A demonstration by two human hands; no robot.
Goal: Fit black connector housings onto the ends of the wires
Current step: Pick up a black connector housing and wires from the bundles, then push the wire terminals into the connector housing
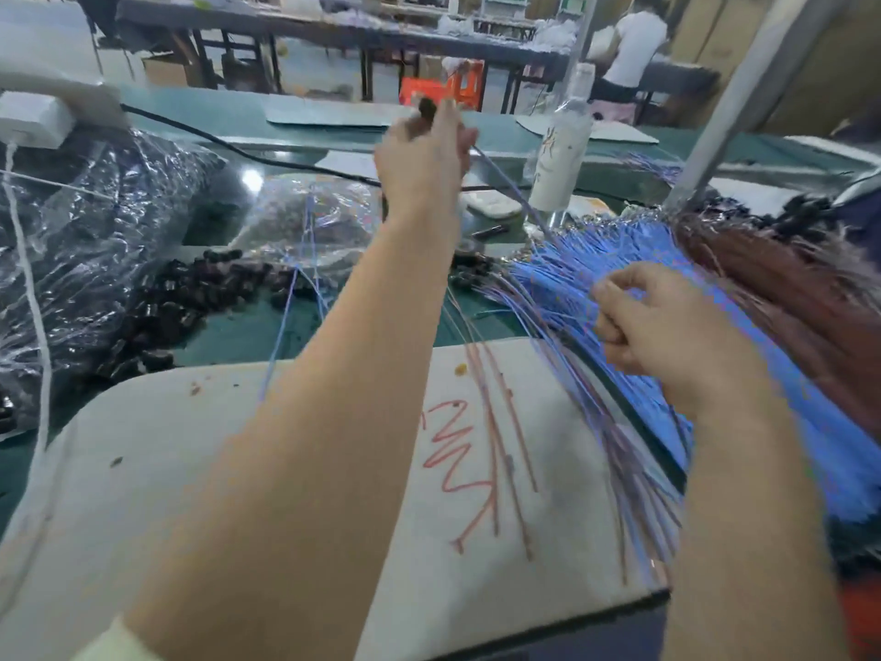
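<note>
Bench: a green table (248, 331) in a workshop, with a white pad (238, 446) scrawled in red at its near edge.
Left hand (422, 155): raised well above the table, fingers closed on a black housing (426, 109) held at the fingertips.
Wire (505, 181): a single blue-grey strand runs from that hand down and to the right, into the fan of blue wires (572, 274).
Right hand (667, 322): low over the blue wires, fingers curled in; motion blur hides whether it pinches a strand, so its grasp cannot be told.
Wire stock: the blue wires spread across the right side of the table and over the pad's right edge, with brown wires (786, 288) lying just beside them on the far right.
Loose strands (505, 422): a few reddish wires lie on the pad, left of the blue fan.
Loose housings (190, 293): a heap of black parts sits on the table beyond the pad's left end, spilling from clear plastic bags (95, 207).
Middle of table: a pale bottle (565, 150) stands upright behind the blue wires; a black cable (238, 150) crosses behind the raised hand.
Background: a person (636, 45) in a white top sits at a far bench, near a red stool (443, 90).
</note>
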